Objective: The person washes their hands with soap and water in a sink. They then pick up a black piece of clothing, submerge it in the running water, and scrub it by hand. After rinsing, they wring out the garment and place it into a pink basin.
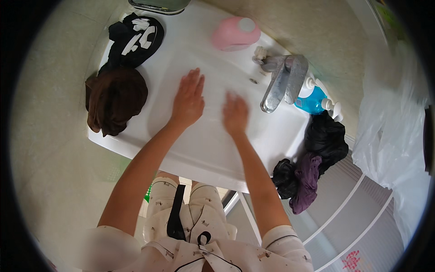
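Note:
Both my hands are over the basin of a white sink [199,167]. My left hand [188,99] has its fingers stretched out, with nothing in it. To its right, my right hand [235,114] is smeared by motion, so its fingers cannot be made out; I see no object in it. The chrome faucet [286,84] stands to the right of that hand. A bunched dark brown cloth [118,102] lies on the sink's left rim, nearest to my left hand.
Behind the brown cloth is a black garment [144,43] with white print. A pink bottle [233,34] with a white cap lies at the back. Beside the faucet are blue pump bottles [311,103]. Black cloth [325,138] and purple cloth [307,181] hang over the right edge.

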A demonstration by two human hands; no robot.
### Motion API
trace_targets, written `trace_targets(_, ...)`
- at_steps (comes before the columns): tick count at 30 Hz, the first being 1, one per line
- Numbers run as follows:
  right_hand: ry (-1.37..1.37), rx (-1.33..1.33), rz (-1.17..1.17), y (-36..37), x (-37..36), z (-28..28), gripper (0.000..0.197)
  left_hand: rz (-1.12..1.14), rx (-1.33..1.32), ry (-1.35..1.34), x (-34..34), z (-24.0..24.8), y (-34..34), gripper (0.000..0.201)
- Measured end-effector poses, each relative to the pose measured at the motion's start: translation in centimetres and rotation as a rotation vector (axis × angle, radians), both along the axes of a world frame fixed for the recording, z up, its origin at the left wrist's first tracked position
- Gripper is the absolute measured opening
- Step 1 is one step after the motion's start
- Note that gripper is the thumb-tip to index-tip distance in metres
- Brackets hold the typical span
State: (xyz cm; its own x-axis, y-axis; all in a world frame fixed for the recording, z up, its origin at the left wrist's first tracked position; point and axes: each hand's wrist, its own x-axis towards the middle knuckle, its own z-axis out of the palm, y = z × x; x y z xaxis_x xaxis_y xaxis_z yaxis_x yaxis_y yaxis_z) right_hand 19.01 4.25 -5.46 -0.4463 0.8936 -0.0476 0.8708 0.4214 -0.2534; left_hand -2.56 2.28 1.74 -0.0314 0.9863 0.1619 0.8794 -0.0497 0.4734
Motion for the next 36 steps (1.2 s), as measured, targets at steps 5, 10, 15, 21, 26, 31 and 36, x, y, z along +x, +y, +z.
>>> trace_targets(5, -0.043, 0.156, -0.189, -1.6, 7.7, 2.9, 0.064, -0.318, -0.249, -0.236, 3.8, -3.6, -1.9, 0.051)
trace_targets(10, 0.642, -0.273, -0.192, -5.2, -2.7, -1.2, 0.053, -0.103, -0.466, -0.477, 4.4, 1.1, -2.9, 0.046)
trace_targets(15, 0.376, -0.278, 0.379, -3.4, -10.5, 3.4, 0.051, 0.158, -0.235, -0.094, -2.1, 2.8, -6.1, 0.049)
trace_targets(21, -0.101, -0.357, -0.292, -1.1, -1.2, 4.3, 0.052, -0.126, -0.478, 0.036, -2.0, 1.8, -8.0, 0.06)
trace_targets(26, 0.369, -0.118, 0.159, -1.9, -9.7, 4.8, 0.055, -0.126, -0.496, 0.101, -1.8, 1.4, -8.0, 0.064)
trace_targets(31, 0.199, 0.065, 0.345, 3.2, -11.7, 2.5, 0.059, -0.175, -0.455, 0.118, -1.7, 1.3, -7.6, 0.066)
trace_targets(36, 0.066, -0.092, 0.112, 2.3, 0.7, 2.8, 0.06, -0.132, -0.511, 0.065, -1.9, 1.8, -8.1, 0.068)
